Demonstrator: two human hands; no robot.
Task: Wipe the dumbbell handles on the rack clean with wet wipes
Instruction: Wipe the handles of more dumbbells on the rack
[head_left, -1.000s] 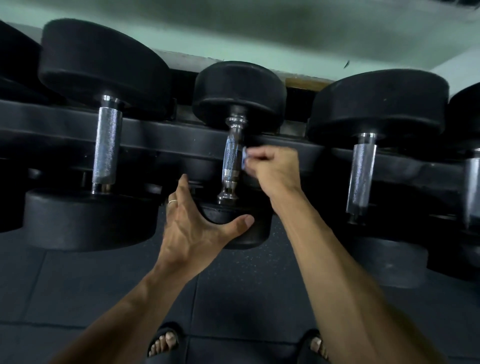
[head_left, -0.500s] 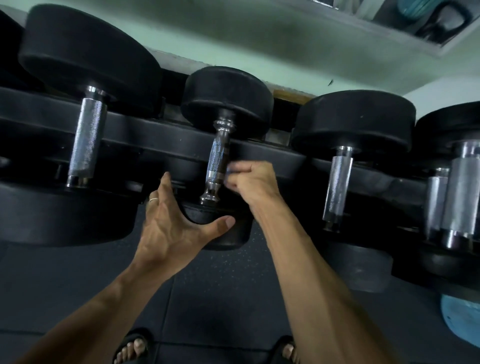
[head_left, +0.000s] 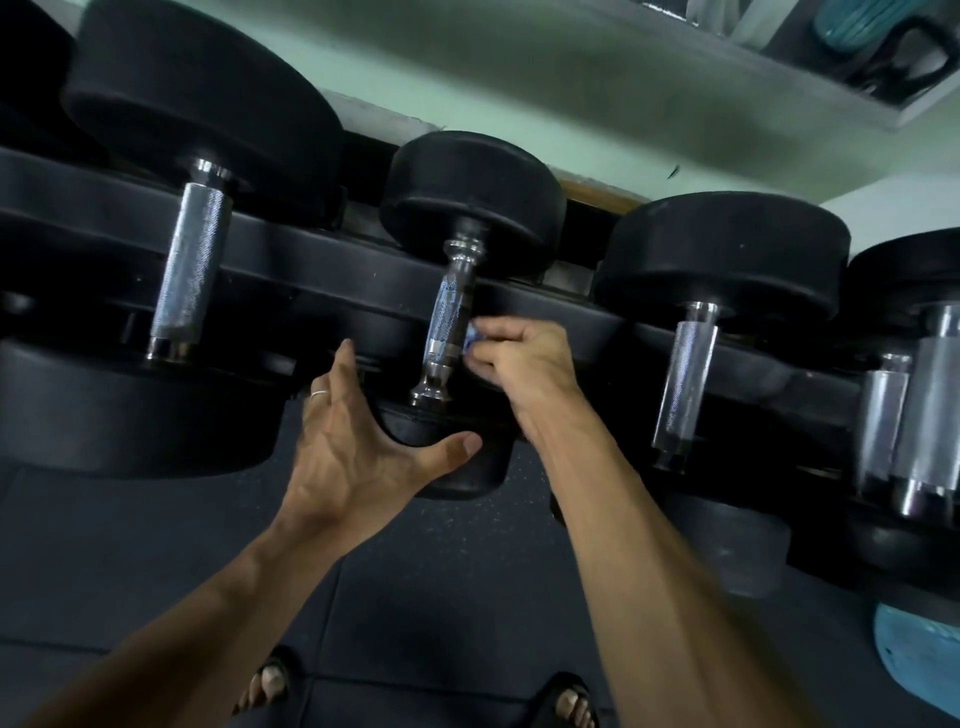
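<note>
Two hands work on one small dumbbell in your head view: your left hand cups the near head of the small dumbbell, thumb hooked round its lower edge and fingers spread along its far side, while your right hand pinches a wet wipe between curled fingers and presses it to the right side of the handle. That handle lies across the rack, between a larger dumbbell's handle on the left and another handle on the right. The likely risk, as you rub, is the dumbbell rolling or sliding off its rail toward your sandalled feet if the left hand loosens. The wipe is bunched small, so it could slip out or miss the handle's far side. Room is tight behind the handle against the rail; the open space is on your side, above the floor.
</note>
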